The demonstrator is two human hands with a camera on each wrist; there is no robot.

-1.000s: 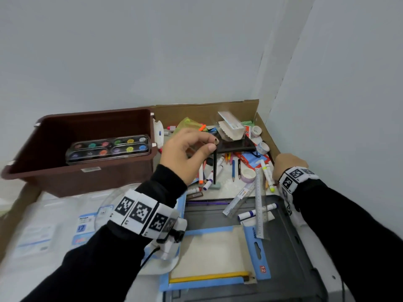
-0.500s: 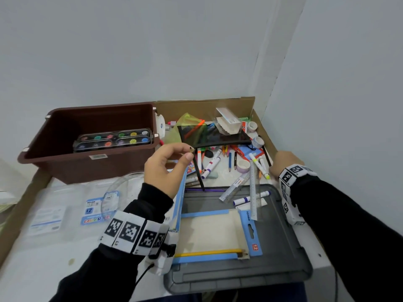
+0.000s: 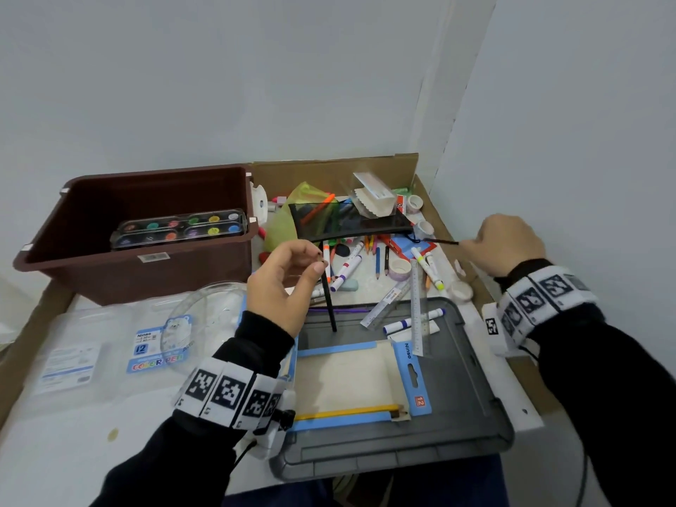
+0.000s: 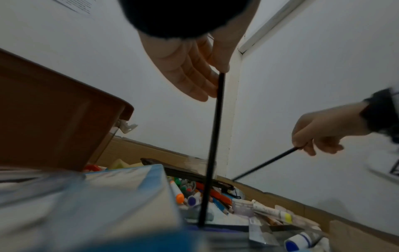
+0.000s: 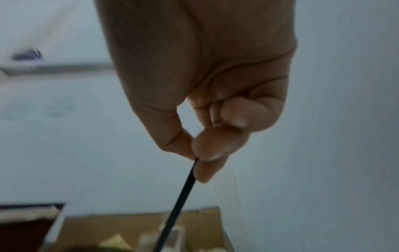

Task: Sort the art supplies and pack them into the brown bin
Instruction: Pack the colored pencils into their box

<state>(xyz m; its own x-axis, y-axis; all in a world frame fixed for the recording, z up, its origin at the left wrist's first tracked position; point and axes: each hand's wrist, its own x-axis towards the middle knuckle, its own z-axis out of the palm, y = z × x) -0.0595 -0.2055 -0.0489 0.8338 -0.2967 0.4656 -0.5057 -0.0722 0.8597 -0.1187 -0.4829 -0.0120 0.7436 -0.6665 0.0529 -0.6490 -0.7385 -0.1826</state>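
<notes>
A thin black stick [image 3: 328, 290] is pinched at its top by the left hand [image 3: 283, 283], its lower end on the grey lid [image 3: 472, 382] right of the brown bin [image 3: 146, 272]. A second stick [image 4: 265, 164] is pinched by the right hand [image 3: 508, 247], farther right. A paint set [image 3: 179, 228] lies in the bin.

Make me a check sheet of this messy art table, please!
Surface: cardboard-edged table, partly covered.
Job's things: brown bin holds a paint palette; markers, pencils, tape rolls and rulers lie loose.
Clutter: grey lid, plastic packaging.
Grippers: left hand pinches a thin black stick; right hand pinches another black stick.
Cables: thin black wires at both wrists.
Surroundings: plain walls meeting in a corner.
</notes>
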